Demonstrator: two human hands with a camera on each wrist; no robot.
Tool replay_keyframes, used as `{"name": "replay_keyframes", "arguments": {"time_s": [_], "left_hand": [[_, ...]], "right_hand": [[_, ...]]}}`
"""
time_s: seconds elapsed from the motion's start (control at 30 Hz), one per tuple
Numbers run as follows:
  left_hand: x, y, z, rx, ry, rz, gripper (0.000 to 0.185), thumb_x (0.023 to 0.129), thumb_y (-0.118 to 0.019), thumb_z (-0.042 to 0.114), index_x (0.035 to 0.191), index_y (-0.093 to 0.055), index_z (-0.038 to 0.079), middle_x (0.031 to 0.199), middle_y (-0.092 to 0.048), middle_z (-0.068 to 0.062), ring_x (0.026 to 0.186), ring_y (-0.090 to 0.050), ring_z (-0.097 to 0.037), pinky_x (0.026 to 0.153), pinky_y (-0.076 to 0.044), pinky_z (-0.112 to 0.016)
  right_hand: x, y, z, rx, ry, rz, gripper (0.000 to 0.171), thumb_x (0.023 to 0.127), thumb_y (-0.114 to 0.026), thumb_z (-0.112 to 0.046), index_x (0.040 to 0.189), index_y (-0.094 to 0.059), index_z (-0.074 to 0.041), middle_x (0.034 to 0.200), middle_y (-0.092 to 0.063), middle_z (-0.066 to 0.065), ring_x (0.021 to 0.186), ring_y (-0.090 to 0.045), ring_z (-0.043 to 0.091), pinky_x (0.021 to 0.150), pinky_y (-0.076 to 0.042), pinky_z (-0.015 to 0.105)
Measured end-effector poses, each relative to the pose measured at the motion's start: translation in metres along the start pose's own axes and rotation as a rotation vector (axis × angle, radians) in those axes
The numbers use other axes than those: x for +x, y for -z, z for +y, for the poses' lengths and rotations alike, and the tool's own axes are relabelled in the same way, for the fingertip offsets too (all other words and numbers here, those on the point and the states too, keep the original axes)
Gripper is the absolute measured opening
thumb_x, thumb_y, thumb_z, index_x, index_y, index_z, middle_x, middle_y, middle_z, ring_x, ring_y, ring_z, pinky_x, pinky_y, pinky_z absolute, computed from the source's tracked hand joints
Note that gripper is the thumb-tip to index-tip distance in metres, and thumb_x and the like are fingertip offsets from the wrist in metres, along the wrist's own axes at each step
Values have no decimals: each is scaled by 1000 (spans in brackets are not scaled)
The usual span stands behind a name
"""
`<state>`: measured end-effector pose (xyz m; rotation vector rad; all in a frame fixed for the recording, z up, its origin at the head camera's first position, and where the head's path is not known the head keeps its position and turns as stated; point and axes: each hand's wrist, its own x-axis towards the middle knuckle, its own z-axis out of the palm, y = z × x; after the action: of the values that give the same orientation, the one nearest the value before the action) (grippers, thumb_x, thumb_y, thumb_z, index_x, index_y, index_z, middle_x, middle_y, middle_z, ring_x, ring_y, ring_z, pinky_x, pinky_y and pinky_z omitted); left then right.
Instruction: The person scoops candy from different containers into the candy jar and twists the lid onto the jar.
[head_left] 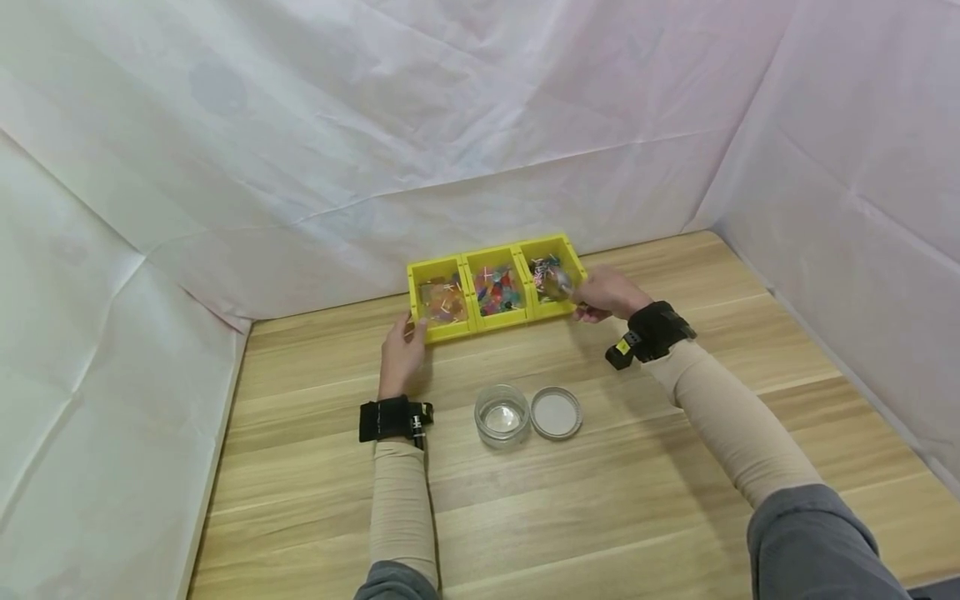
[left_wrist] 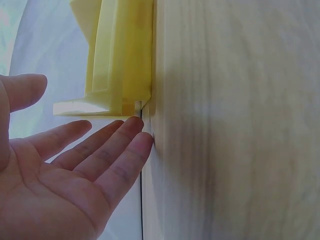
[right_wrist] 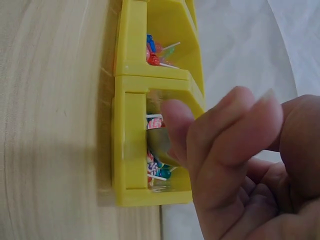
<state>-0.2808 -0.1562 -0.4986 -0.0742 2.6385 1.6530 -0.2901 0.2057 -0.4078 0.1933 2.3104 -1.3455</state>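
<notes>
A row of three joined yellow bins (head_left: 447, 332) stands at the back of the table, holding small colourful beads and tiny lollipop-like pieces. My right hand (head_left: 609, 292) is at the right-hand bin, fingers curled, gripping a metal spoon (right_wrist: 159, 144). The spoon's bowl dips among the striped and coloured pieces (right_wrist: 156, 171); its handle is hidden by the fingers. At the left end of the row, my left hand (head_left: 401, 358) has its fingers extended and thumb apart, fingertips right at the bin's end wall (left_wrist: 120, 60).
In front of the bins, a clear round jar (head_left: 501, 423) stands without its lid. Right beside it, a round silver-rimmed lid (head_left: 556, 413) lies on the wooden table (head_left: 570, 517). White cloth (head_left: 465, 108) hangs close behind the bins and along both sides.
</notes>
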Motion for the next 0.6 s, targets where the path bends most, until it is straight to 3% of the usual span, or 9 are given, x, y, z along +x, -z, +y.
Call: {"name": "replay_keyframes", "arguments": {"time_s": [0.3,0.6], "left_hand": [[0,1,2,2,12,-2,58,104,-46,41,154,-35,14,146,-49,-21,133,-49,-37,108,-44,-49],[0,1,4,4,31,-3,57,105,-46,40,154,-35,13,148,-47,-20,134,-49,-36,108,-43,-49]], "right_hand": [[6,-3,8,-38,9,-28,38,98,-47,-9,125,-50,18,81,-70,16,52,-54,10,48,-46,22],[6,-1,11,-65,32,-67,38,101,-46,-13,127,-50,15,80,-68,14,53,-49,11,49,-43,24]]}}
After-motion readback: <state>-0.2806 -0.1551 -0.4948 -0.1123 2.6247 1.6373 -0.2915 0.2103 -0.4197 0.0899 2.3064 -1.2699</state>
